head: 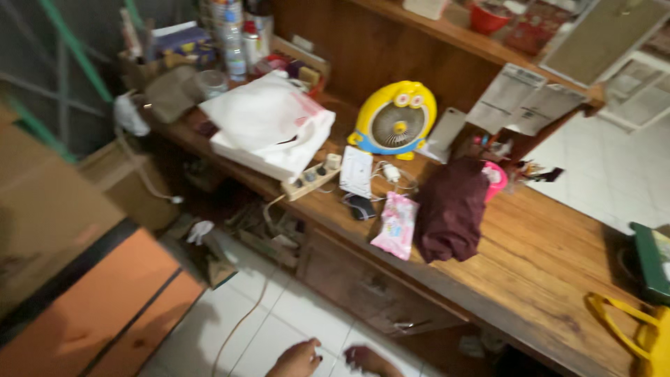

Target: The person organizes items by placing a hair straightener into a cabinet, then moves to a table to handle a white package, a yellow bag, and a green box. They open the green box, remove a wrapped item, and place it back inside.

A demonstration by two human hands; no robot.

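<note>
At the bottom of the view, the left hand (296,359) and right hand (368,360) hang over the white floor (279,328), apparently holding nothing; their openness is unclear. Nearest, the pink packet (396,225) lies at the desk's (544,258) front edge, long axis crossing it.

Left hand (296,359), right hand (370,361) low at frame bottom, empty, close together.

Desk (537,258): right half bare up to the front edge, free passage. Middle blocked by maroon cloth (452,209), pink packet (396,225) and power strip (310,179). White bag (269,126) crowds the left end.
</note>
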